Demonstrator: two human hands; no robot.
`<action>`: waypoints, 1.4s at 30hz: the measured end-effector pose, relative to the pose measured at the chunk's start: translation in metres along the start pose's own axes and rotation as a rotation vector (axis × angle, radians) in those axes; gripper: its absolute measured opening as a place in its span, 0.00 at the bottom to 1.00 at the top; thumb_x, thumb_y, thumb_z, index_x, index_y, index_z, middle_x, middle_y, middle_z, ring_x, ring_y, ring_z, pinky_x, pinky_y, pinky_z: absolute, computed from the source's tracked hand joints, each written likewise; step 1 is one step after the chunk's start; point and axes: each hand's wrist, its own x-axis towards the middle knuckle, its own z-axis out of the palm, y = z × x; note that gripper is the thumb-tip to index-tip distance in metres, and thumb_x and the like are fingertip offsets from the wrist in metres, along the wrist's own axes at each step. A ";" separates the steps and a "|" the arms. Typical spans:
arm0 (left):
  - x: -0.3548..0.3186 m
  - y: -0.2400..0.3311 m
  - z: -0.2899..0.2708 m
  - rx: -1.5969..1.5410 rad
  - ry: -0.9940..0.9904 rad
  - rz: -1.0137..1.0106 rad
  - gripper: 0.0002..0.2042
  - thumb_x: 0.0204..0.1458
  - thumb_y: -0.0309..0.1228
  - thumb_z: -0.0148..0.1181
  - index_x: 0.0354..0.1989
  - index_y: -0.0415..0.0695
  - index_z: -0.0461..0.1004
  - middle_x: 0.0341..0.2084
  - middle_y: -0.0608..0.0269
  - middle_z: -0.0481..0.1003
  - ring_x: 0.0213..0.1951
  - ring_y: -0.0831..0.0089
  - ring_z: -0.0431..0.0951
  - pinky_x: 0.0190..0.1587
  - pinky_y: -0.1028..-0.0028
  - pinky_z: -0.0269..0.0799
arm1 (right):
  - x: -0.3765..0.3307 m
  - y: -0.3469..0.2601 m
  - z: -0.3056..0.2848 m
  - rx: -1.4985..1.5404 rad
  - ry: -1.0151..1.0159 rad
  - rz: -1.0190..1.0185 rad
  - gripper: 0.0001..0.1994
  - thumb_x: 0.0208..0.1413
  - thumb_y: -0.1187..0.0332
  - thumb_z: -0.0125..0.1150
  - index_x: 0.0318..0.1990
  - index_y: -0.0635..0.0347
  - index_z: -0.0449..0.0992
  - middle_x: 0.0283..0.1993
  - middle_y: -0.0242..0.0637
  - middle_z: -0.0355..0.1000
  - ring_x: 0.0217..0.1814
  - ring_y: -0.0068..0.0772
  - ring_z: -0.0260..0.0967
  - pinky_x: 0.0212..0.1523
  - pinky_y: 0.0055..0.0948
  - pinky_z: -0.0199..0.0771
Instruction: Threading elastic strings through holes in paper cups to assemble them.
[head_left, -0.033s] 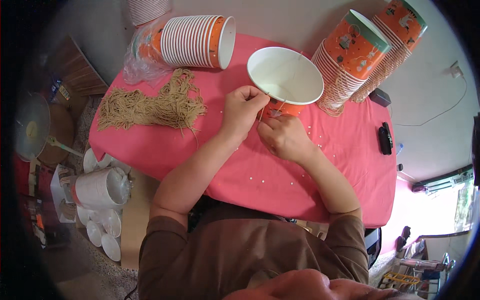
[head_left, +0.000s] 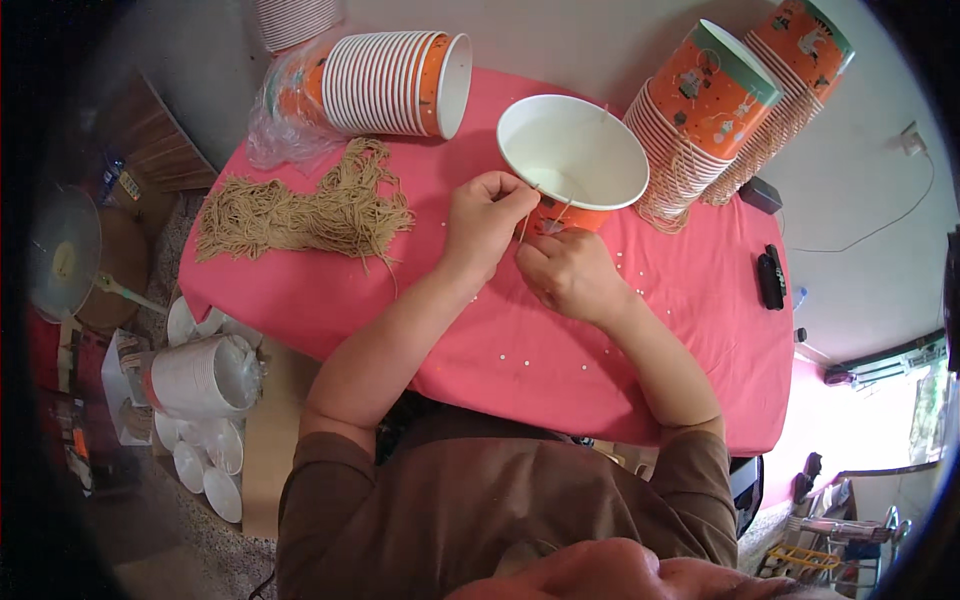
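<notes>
A paper bucket (head_left: pixel 572 160), white inside with an orange printed outside, stands on the pink-covered table with its mouth tilted toward me. Thin tan cord (head_left: pixel 564 212) runs at the near side of its rim. My left hand (head_left: pixel 488 218) pinches the cord between thumb and fingertips beside the rim. Just below the rim, my right hand (head_left: pixel 570 268) is closed on the cord too, its fingers curled close to the bucket wall. The fingertips partly hide the cord between the hands. To the left lies a heap of loose tan cords (head_left: pixel 300 212).
Nested paper buckets (head_left: pixel 375 85) lie at the back left, partly in clear plastic. Two upside-down stacks (head_left: pixel 700 100) with hanging cords stand at the back right. Small white dots (head_left: pixel 527 363) are scattered on the pink tablecloth (head_left: pixel 480 390). A black object (head_left: pixel 770 278) sits near the right edge.
</notes>
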 end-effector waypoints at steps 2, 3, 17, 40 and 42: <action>0.002 0.002 -0.002 -0.013 -0.023 -0.008 0.05 0.49 0.26 0.60 0.26 0.38 0.75 0.24 0.69 0.75 0.25 0.85 0.69 0.26 0.80 0.64 | -0.005 0.001 0.001 -0.017 0.012 0.028 0.08 0.42 0.70 0.60 0.23 0.57 0.65 0.21 0.35 0.65 0.23 0.36 0.69 0.21 0.35 0.68; 0.004 0.005 -0.005 0.018 -0.070 -0.076 0.05 0.50 0.26 0.60 0.27 0.38 0.75 0.24 0.69 0.75 0.25 0.85 0.69 0.27 0.80 0.65 | -0.006 0.002 0.000 -0.017 0.013 0.027 0.08 0.42 0.70 0.60 0.23 0.57 0.65 0.21 0.35 0.65 0.23 0.36 0.69 0.21 0.35 0.68; 0.036 0.025 -0.034 0.894 -0.325 0.799 0.09 0.53 0.22 0.54 0.43 0.41 0.73 0.56 0.53 0.65 0.48 0.59 0.74 0.48 0.66 0.71 | -0.002 -0.003 -0.045 -0.182 0.040 0.203 0.09 0.46 0.70 0.64 0.25 0.56 0.67 0.20 0.35 0.66 0.21 0.36 0.69 0.22 0.35 0.68; 0.040 0.011 -0.060 0.062 -0.296 -0.030 0.08 0.61 0.31 0.53 0.44 0.40 0.73 0.29 0.70 0.73 0.23 0.85 0.68 0.26 0.82 0.66 | -0.007 0.012 -0.147 0.237 0.153 0.443 0.16 0.38 0.70 0.72 0.33 0.63 0.71 0.42 0.40 0.67 0.39 0.34 0.68 0.36 0.27 0.68; 0.035 0.010 -0.058 0.124 -0.261 0.034 0.08 0.61 0.30 0.53 0.44 0.40 0.73 0.31 0.68 0.74 0.24 0.85 0.70 0.27 0.82 0.67 | -0.014 0.036 -0.167 0.211 0.281 0.461 0.13 0.40 0.72 0.69 0.32 0.62 0.69 0.34 0.31 0.66 0.37 0.24 0.65 0.34 0.22 0.64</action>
